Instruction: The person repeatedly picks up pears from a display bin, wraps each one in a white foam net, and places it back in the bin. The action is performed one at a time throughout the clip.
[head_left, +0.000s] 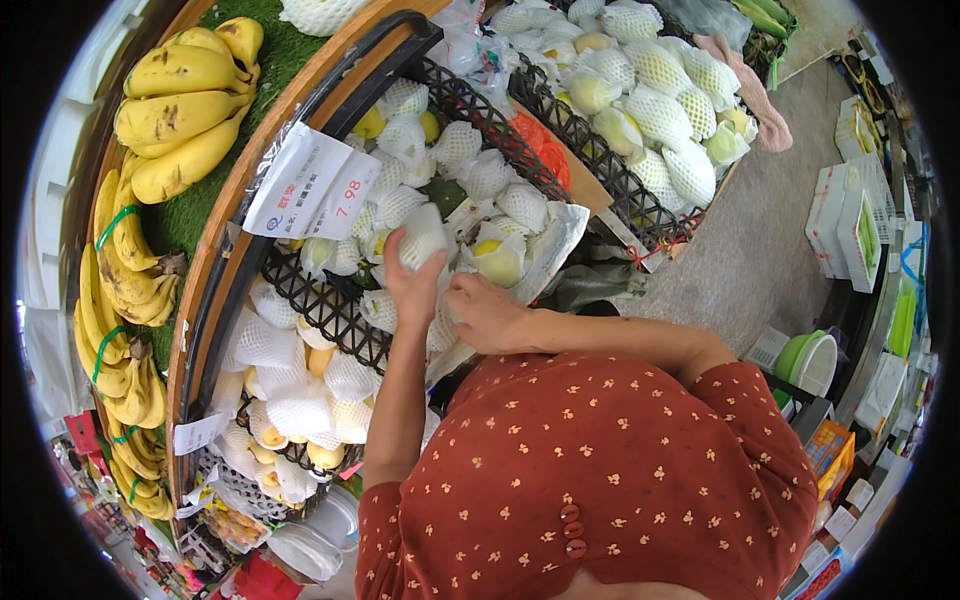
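My left hand (417, 283) grips a fruit in a white foam net sleeve (422, 238), thumb on one side and fingers on the other. Close by on the right, my right hand (484, 311) has its fingers curled at the crate's near edge. Foam netting (442, 330) lies under its fingertips, and whether they hold it is not clear. Both hands are over a black lattice crate (322, 300) of foam-netted yellow-green fruit. A paper-wrapped fruit (499, 259) sits just beyond my right hand.
Left of the crate runs a wooden shelf rail (225, 172) with a price card (311, 184). Banana bunches (184, 112) lie on artificial grass beyond it. Another crate of netted fruit (660, 112) stands upper right; more netted fruit (300, 375) fills the lower left. White boxes (840, 225) stand far right.
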